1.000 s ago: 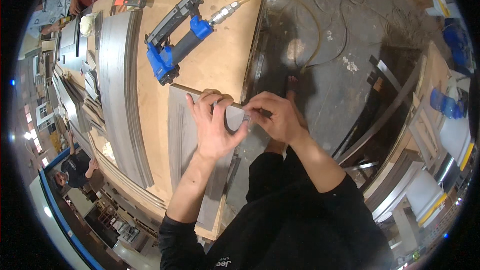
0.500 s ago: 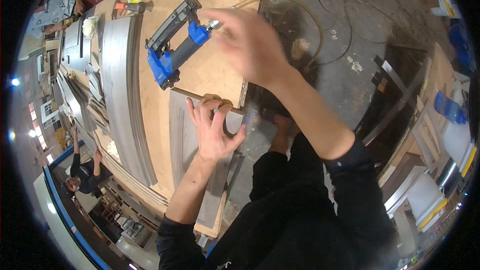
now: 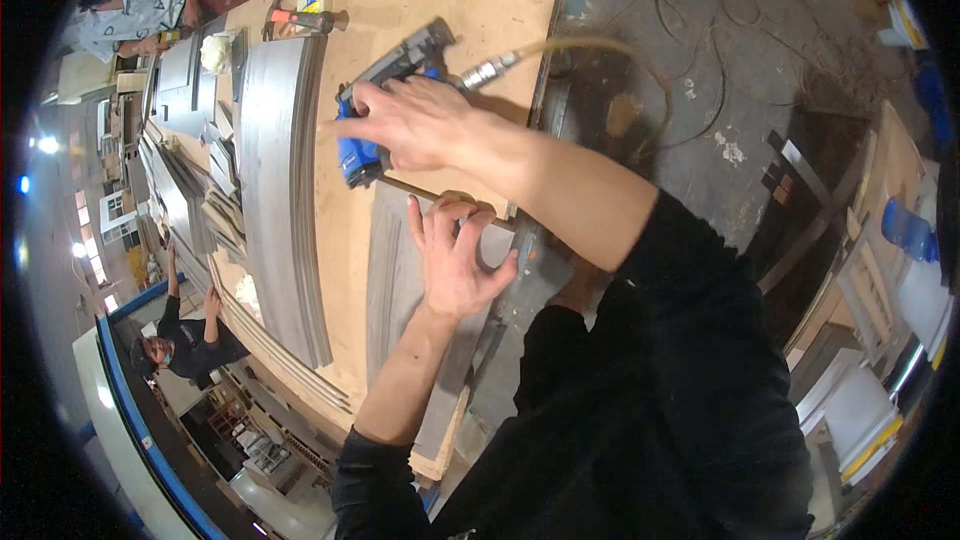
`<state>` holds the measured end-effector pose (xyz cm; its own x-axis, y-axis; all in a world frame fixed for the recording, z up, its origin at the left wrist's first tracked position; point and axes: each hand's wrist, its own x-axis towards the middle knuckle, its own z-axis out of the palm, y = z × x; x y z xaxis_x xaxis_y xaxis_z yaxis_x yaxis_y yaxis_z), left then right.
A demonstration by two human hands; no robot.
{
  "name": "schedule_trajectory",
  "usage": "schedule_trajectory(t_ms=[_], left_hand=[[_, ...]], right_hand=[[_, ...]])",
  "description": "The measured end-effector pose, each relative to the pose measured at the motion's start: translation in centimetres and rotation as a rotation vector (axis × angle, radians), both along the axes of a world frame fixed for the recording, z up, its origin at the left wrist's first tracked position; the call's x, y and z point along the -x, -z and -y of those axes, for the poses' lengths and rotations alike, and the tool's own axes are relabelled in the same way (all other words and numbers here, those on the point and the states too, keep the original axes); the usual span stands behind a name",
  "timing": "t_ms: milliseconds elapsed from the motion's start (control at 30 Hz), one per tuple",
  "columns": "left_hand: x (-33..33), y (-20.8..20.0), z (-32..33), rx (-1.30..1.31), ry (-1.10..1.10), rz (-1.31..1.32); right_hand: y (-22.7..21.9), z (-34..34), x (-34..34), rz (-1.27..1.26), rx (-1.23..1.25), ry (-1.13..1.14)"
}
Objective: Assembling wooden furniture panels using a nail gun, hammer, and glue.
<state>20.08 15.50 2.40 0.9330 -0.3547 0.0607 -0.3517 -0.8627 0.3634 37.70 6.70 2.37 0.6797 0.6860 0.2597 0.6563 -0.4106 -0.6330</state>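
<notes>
Workshop with a grey floor; a plywood desk fills the centre. My left hand rests on the grey board at the desk's right edge: fingers bent over its far end, thumb spread apart near the corner; whether they pinch it, I cannot tell. My right hand lies across the blue-and-black nailer, two digits parted; whether it has closed round the grip, I cannot tell. The nailer's nose sits just beside the board's far left corner; a hose trails off the desk. Left: stacked planks; beyond them, a hammer.
</notes>
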Motion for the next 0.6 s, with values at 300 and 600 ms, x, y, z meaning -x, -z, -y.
schedule_trajectory(t_ms=[300,600], left_hand=[[1.4,1.8,-2.3,-0.062,0.05,-0.028],[0.7,0.3,0.3,-0.038,0.036,0.062]], right_hand=[[-7.3,11.6,13.8,-0.376,-0.681,0.464],[3.3,14.3,27.0,-0.941,-1.133,0.567]])
